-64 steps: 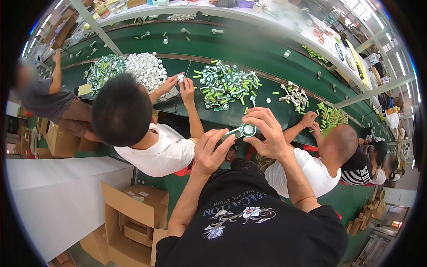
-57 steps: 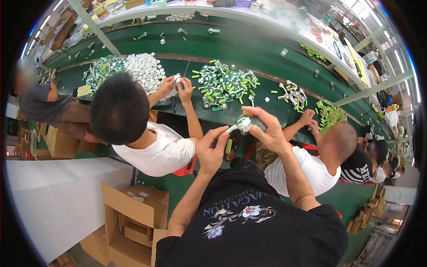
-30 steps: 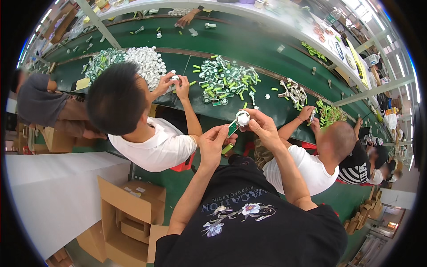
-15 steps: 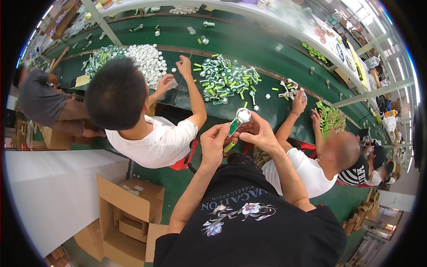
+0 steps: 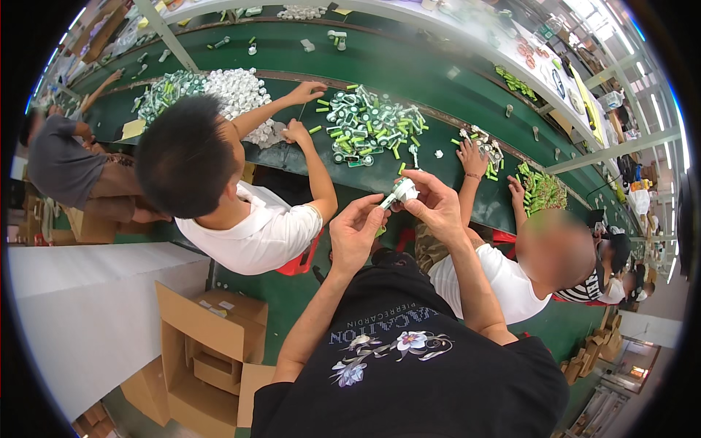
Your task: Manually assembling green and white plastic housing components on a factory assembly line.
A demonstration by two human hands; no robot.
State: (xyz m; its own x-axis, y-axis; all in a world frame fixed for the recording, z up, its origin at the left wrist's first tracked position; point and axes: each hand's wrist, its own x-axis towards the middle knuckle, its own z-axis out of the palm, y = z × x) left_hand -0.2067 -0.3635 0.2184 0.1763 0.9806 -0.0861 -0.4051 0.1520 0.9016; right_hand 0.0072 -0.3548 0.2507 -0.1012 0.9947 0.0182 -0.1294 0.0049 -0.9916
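Note:
Held up in front of my chest is a small electronic assembly with a white round head and a narrow green circuit board. My right hand has its fingers and thumb around the white head. The board end is pinched by my left hand, whose fingers partly cover it. A bit of a yellow-green cylinder shows by the left fingers; how it joins the board is hidden. Beyond my hands, a heap of similar assemblies with yellow-green cylinders lies on the green conveyor belt.
Seated co-workers on my left and right reach onto the belt. White round parts are piled at the far left, yellow-green cylinders at the right. Open cardboard boxes stand at lower left. A white shelf runs above the belt.
The assembly has been turned, so its board is now seen nearly edge-on. Both hands still hold it. The left co-worker's hands have shifted over the belt; the right co-worker's hand reaches farther out.

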